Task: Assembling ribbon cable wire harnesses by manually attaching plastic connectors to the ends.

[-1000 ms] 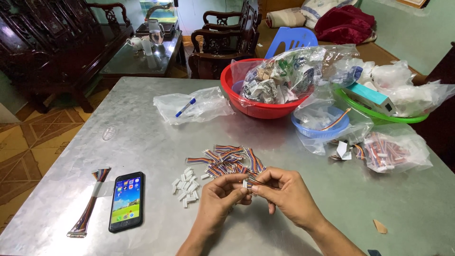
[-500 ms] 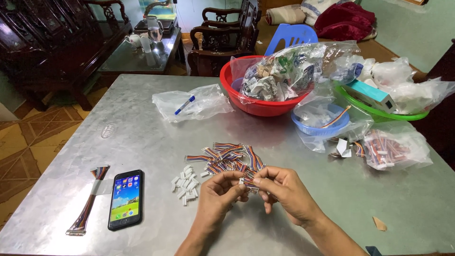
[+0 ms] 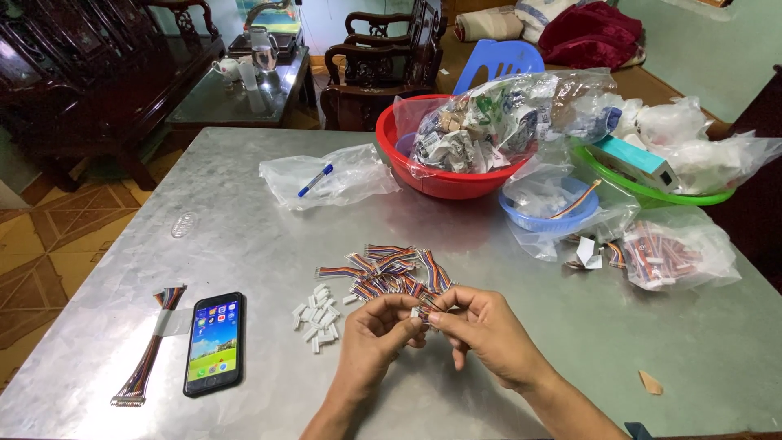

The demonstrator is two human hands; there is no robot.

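Both hands — fingertips pinching (together) a white connector

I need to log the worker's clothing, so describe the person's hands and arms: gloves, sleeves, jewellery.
Both hands are bare: no gloves on the left hand or the right hand. No rings, watch or bracelet show. Both forearms are uncovered as far as the picture's lower edge, so no sleeve is in view.

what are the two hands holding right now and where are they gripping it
Both the left hand and right hand pinch a small white connector between their fingertips; the exact grip spot is too small to tell.
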